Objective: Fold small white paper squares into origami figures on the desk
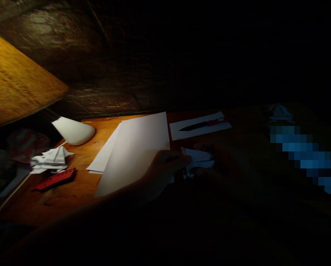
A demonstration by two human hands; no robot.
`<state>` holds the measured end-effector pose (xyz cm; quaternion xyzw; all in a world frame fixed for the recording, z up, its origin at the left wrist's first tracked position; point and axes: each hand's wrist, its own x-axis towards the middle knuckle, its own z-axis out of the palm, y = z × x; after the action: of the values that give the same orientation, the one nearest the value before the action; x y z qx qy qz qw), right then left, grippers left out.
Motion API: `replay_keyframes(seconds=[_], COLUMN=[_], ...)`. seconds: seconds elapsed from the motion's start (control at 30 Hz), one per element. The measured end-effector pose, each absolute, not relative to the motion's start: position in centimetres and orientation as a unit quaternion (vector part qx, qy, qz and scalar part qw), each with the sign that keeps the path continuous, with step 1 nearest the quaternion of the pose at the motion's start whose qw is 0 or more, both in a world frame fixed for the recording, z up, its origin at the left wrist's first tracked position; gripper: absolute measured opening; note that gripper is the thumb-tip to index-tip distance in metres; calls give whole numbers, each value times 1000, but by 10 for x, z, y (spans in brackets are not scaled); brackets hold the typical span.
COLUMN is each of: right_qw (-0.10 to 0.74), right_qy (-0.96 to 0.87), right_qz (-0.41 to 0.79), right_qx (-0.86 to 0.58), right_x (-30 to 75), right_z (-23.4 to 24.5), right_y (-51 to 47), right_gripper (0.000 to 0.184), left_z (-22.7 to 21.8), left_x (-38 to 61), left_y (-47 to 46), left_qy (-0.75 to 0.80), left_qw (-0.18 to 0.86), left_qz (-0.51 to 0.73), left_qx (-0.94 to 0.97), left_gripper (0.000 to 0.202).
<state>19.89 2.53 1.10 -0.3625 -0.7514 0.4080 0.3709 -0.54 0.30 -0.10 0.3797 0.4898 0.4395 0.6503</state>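
Observation:
A small folded piece of white paper is held between both hands over the dark front part of the table. My left hand pinches its left edge between thumb and fingers. On the other side, my right hand grips the paper's right end; deep shadow hides much of that hand. Just left of them lie large white sheets, partly overlapping. Behind the hands, a knife with a dark blade and reddish handle rests on a white paper strip.
At left on the wooden table sit a white lamp base with a cord, folded white paper pieces and a red object with notches. Another folded paper stands far right. A brick wall rises behind.

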Motion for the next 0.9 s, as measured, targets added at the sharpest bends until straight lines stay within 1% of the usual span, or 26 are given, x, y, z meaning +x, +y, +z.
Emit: replay_keyframes(seconds=[0.07,0.13,0.4,0.53,0.67,0.8,0.9], right_qw=[360,355,344,350,343,354,364], right_qy=[-751,-750,-746,-720,-701,-669,-649], right_qz=[427,442,449,498,526,545,550], right_qx=[-352,-341,-350,-333,-338,-361,-378], right_x=[202,204,202,199,198,199,200], right_z=[14,14,10,9,11,16,15], right_y=[27,29,25,24,25,29,32], right_gripper=[50,52,40,39,36,32,31], left_z=[0,0,0,7,9,9,10], left_x=[-5,-5,-6,-2,-1,-1,-2], left_y=[4,4,2,-1,-2,-2,-4], left_qy=[488,499,533,521,518,505,505], left_qw=[639,626,601,595,585,591,591], left_qz=[452,450,412,389,399,419,398], left_qx=[387,396,430,472,480,469,486], left_gripper=[35,36,39,32,24,23,27])
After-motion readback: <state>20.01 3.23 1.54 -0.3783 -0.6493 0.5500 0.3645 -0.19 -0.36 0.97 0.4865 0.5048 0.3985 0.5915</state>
